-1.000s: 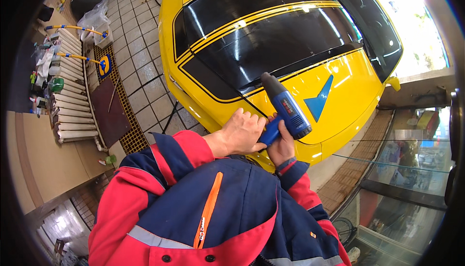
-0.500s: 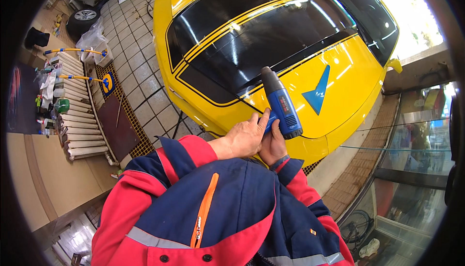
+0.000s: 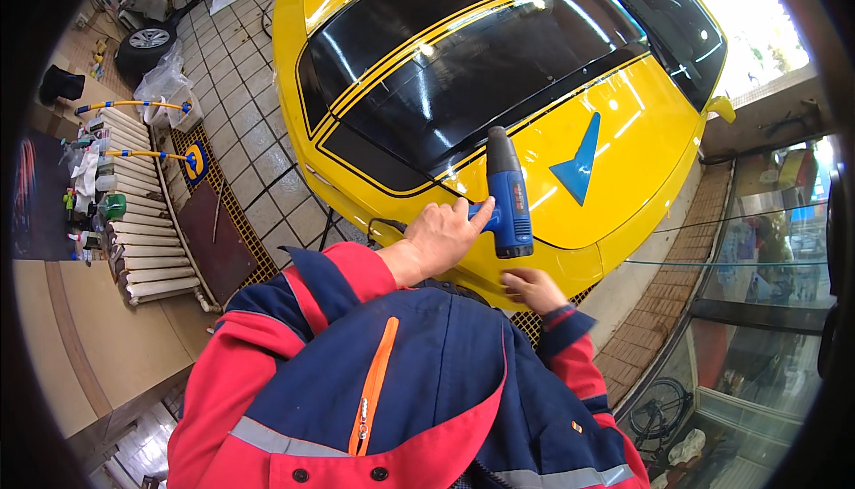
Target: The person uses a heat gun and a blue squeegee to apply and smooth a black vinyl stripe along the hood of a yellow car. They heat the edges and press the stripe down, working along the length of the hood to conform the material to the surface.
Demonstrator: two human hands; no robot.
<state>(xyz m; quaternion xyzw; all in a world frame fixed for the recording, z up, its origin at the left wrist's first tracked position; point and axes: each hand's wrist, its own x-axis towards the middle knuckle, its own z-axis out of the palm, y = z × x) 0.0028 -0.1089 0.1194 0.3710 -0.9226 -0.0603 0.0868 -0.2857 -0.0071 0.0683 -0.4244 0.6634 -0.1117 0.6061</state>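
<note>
My left hand (image 3: 441,238) is closed round the handle of a blue heat gun (image 3: 509,199) with a dark nozzle, its index finger stretched along the gun's body. The nozzle points away from me, above the front of a yellow car (image 3: 614,186) with black panels and stripes. Apart from the gun, my right hand (image 3: 537,291) is low by the car's edge, open with loosely bent fingers and nothing visible in it. A blue, angular flat scraper (image 3: 579,164) lies on the yellow surface to the right of the gun.
A dark cord (image 3: 387,226) runs beside the car near my left hand. To the left stand a white radiator (image 3: 147,213), a dark red board (image 3: 214,240) and a wheel (image 3: 150,45) on the tiled floor. Glass panels (image 3: 757,320) border the right side.
My right hand has come off the heat gun and moved right and down. The gun, still in my left hand, has turned more upright in the picture and shifted slightly left.
</note>
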